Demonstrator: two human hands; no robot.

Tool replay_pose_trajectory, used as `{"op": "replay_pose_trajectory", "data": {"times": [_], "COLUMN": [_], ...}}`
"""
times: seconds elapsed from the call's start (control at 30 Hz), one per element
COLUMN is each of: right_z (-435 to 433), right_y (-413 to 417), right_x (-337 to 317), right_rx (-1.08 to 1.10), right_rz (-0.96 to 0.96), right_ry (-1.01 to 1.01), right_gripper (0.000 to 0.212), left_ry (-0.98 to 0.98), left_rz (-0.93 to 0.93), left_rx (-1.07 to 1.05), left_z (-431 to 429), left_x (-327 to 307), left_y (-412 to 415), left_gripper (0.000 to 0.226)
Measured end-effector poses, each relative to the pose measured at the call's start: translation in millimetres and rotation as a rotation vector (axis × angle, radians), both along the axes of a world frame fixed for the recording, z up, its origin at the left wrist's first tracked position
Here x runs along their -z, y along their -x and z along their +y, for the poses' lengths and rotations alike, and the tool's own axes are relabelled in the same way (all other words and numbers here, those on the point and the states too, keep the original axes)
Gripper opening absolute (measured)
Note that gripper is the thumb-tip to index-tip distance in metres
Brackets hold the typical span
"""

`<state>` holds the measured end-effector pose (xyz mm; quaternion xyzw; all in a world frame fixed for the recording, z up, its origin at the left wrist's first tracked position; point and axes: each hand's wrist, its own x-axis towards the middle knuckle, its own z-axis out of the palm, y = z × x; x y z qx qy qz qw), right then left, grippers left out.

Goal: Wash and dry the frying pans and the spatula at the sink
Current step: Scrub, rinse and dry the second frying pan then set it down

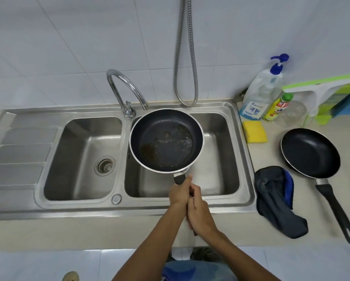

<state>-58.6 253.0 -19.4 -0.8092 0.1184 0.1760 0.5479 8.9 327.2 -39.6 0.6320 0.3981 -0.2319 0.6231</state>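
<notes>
Item: dirty frying pan [166, 139], greasy water inside, which we hold over the sink's right basin [220, 159]. Our left hand [179, 194] is curled round its handle nearest the pan. Our right hand [200, 217] is wrapped just behind, the two touching. Second frying pan [310, 152]: on the counter to the right.

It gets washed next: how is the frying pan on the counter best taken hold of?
Grip the counter frying pan by its black handle, mid-length, coming from the near right. It sits flat, and the handle slants toward the front edge, clear of the dark cloth. The left hand and right hand hold the dirty frying pan.
</notes>
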Motion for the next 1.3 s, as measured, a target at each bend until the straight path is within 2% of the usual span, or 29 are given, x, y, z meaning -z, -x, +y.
{"op": "replay_pose_trajectory", "data": {"times": [0.17, 0.27, 0.4, 0.47, 0.57, 0.63, 0.7, 0.83, 0.97, 1.1, 1.2, 1.3], "right_z": [-41, -84, -166, -206, -247, -260, -263, -254, -246, -208, -155, -93], "right_y": [-9, -28, -94, -137, -187, -203, -212, -217, -215, -198, -186, -198], "right_x": [1, 3, 0, 2, 14, 20, 24, 24, 11, -19, -31, -17], "right_rx": [-0.208, -0.326, -0.079, 0.036, 0.021, -0.051, -0.063, -0.025, 0.084, 0.189, -0.058, -0.390], "right_rz": [-0.024, -0.067, -0.205, -0.234, -0.159, -0.055, 0.005, -0.063, -0.053, -0.296, -0.482, -0.435], "right_ry": [0.066, 0.217, 0.559, 0.728, 0.944, 1.013, 1.001, 0.995, 0.826, 0.616, 0.569, 0.670], "right_gripper": [0.032, 0.029, 0.028, 0.035, 0.048, 0.054, 0.059, 0.063, 0.060, 0.043, 0.051, 0.060], "left_ry": [-0.108, -0.109, -0.056, -0.057, -0.011, 0.017, 0.035, 0.020, -0.034, -0.052, -0.054, -0.054], "left_rz": [-0.062, -0.100, -0.120, -0.120, -0.107, -0.097, -0.088, -0.071, -0.071, -0.070, -0.076, -0.081], "left_rx": [0.012, 0.026, 0.046, 0.062, 0.074, 0.077, 0.091, 0.112, 0.142, 0.143, 0.158, 0.190], "left_z": [-13, -20, -20, -20, -21, -22, -21, -12, -6, -6, -5, -1], "left_x": [1, -3, -7, -8, -11, -14, -16, -17, -20, -22, -21, -21], "left_y": [8, 17, 23, 27, 37, 44, 49, 54, 52, 46, 44, 49], "left_gripper": [0.049, 0.051, 0.047, 0.044, 0.040, 0.038, 0.038, 0.039, 0.038, 0.036, 0.036, 0.037]}}
